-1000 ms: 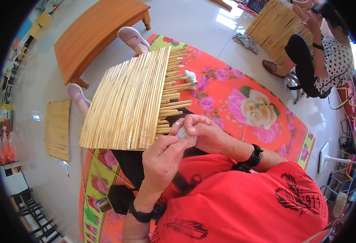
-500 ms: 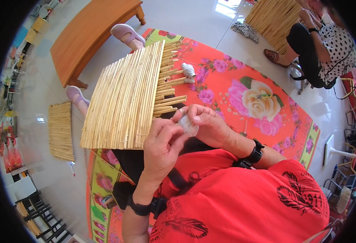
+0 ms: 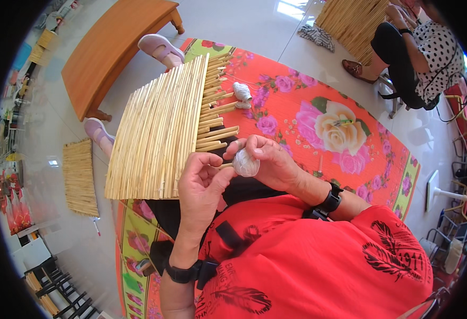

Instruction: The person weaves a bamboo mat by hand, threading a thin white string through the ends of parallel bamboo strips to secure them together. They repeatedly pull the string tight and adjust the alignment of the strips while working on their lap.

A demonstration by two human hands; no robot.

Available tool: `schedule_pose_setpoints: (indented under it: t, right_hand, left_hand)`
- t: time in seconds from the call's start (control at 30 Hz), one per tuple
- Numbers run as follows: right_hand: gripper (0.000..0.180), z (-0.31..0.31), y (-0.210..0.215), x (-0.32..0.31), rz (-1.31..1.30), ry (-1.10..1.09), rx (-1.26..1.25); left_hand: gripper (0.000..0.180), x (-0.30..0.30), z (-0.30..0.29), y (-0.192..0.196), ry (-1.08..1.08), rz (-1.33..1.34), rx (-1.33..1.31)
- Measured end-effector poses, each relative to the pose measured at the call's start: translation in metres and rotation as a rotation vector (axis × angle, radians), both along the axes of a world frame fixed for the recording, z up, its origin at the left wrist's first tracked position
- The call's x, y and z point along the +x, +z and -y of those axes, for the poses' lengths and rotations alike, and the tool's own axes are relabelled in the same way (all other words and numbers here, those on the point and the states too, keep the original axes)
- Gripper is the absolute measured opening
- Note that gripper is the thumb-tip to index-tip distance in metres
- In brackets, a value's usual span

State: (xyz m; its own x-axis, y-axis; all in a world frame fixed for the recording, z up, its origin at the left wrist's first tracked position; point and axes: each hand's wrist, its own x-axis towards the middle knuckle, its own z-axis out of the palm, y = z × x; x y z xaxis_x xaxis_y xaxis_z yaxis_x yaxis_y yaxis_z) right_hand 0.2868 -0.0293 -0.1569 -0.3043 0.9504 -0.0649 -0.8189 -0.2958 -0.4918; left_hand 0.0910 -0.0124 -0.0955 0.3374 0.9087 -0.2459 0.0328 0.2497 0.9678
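Fingers of the right hand (image 3: 269, 159) curl closed around a small white ball of string (image 3: 245, 162), gripping it from above. The left hand (image 3: 200, 183) sits just beside it, fingers bent loosely, thumb tip touching the ball's left side. Just beyond both sets of fingertips lies a mat of bamboo slats (image 3: 159, 130), its loose slat ends near the knuckles. A second string spool (image 3: 241, 92) rests farther off on the floral red cloth (image 3: 318, 101).

Pale tiled floor (image 3: 276, 32) — floral red mat (image 3: 318, 101), small reed mat (image 3: 80, 178), wooden bench (image 3: 111, 48)
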Motion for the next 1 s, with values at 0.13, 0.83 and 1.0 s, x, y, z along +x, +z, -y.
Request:
schedule_pose_setpoints:
  t: [0.13,0.83,1.0]
  right_hand:
    - [0.019,0.0,0.003,-0.004,0.015,0.011,0.052]
    - [0.018,-0.004,-0.039,0.02,-0.151,0.024,-0.113]
    - [0.022,-0.007,-0.071,0.05,-0.277,-0.037,-0.231]
  left_hand:
    - [0.007,0.005,0.005,-0.011,-0.031,-0.042,0.2]
    - [0.017,-0.023,-0.005,0.033,0.022,0.639,-0.046]
    - [0.021,-0.021,-0.006,0.051,-0.047,0.709,-0.013]
